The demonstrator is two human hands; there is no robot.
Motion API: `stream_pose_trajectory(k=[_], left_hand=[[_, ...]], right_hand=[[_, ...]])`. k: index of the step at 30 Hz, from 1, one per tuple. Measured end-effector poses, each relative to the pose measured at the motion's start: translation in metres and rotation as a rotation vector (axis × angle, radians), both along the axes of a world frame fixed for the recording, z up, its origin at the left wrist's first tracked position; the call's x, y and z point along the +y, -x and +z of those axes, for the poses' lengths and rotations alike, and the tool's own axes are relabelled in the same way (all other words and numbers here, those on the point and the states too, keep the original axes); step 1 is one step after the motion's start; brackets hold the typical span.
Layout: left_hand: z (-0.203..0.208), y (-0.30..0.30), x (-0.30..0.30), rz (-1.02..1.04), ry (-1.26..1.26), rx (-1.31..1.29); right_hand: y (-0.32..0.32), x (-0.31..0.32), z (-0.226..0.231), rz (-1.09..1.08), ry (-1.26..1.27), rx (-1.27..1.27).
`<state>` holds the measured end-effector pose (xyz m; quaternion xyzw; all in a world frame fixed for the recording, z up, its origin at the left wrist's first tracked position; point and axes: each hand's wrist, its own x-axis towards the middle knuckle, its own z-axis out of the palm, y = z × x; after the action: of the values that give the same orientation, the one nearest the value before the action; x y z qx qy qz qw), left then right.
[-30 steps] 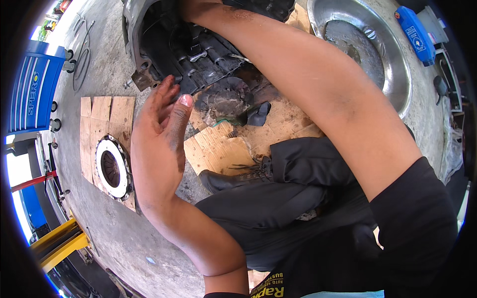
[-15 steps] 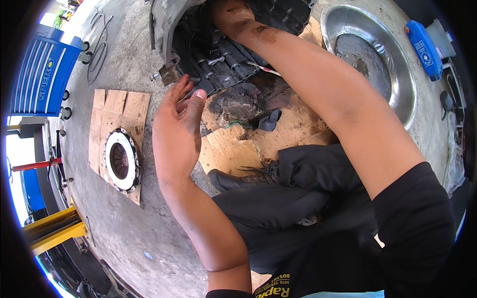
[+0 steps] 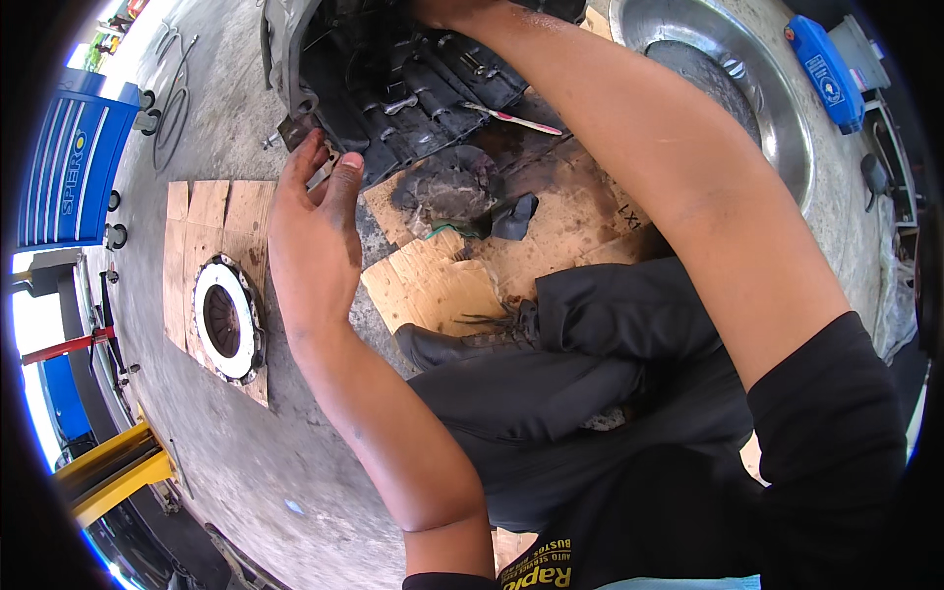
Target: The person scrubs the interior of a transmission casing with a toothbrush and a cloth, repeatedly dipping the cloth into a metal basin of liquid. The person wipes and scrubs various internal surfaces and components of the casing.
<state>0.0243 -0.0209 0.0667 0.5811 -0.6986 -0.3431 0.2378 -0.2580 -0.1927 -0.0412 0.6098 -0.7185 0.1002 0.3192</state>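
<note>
A large dark, greasy transmission housing [image 3: 413,108] lies at the top of the view, its rim curving down the left side. My left hand [image 3: 320,231] is at that rim. Its fingertips are at a small metal bracket [image 3: 298,130], and its thumb stands apart from the fingers; whether they touch the bracket is hard to tell. My right hand [image 3: 457,10] reaches inside the housing at the top edge; its fingers are hidden. A white-and-red toothbrush [image 3: 511,120] rests on the housing's ribbed lower edge. Just below lies a dirty dark rag [image 3: 447,187].
Stained cardboard [image 3: 433,285] lies beneath the housing, near my black boot [image 3: 462,346]. On the left, a clutch pressure plate [image 3: 228,320] rests on another cardboard sheet [image 3: 197,221]. A metal basin [image 3: 792,128] holding dark liquid stands right, beside a blue container [image 3: 824,74]. A blue tool cabinet [image 3: 74,172] is far left.
The view has shifted, so the scene sits further left and up. My left fingertips have come closer to the bracket. More of the toothbrush shows; my right hand remains inside the housing.
</note>
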Motion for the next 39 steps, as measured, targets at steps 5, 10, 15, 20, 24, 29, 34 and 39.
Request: stream_pose_trajectory(k=[5,10,15,20,24,29,34,39], left_hand=[[-0.007,0.005,-0.002,-0.004,0.096,0.035],[-0.010,0.010,-0.005,0.000,0.132,0.035],[-0.014,0.016,-0.005,0.039,0.175,0.048],[-0.017,0.018,-0.009,0.077,0.170,0.040],[-0.020,0.016,-0.013,0.069,0.175,0.051],[-0.021,0.012,-0.012,0.045,0.202,0.004],[-0.019,0.012,-0.013,0.072,0.183,-0.023],[-0.014,0.010,-0.011,0.079,0.153,0.015]], right_hand=[[0.023,0.001,-0.017,0.460,0.188,-0.313],[0.049,-0.003,0.009,0.156,-0.116,-0.084],[0.017,-0.024,-0.004,0.034,-0.117,0.088],[0.008,-0.030,-0.027,0.234,0.225,-0.149],[0.001,-0.016,-0.013,-0.013,0.364,-0.306],[0.025,-0.002,0.015,0.122,0.286,-0.232],[0.021,-0.032,0.006,0.069,0.148,-0.616],[0.024,-0.011,-0.006,0.288,0.212,-0.374]])
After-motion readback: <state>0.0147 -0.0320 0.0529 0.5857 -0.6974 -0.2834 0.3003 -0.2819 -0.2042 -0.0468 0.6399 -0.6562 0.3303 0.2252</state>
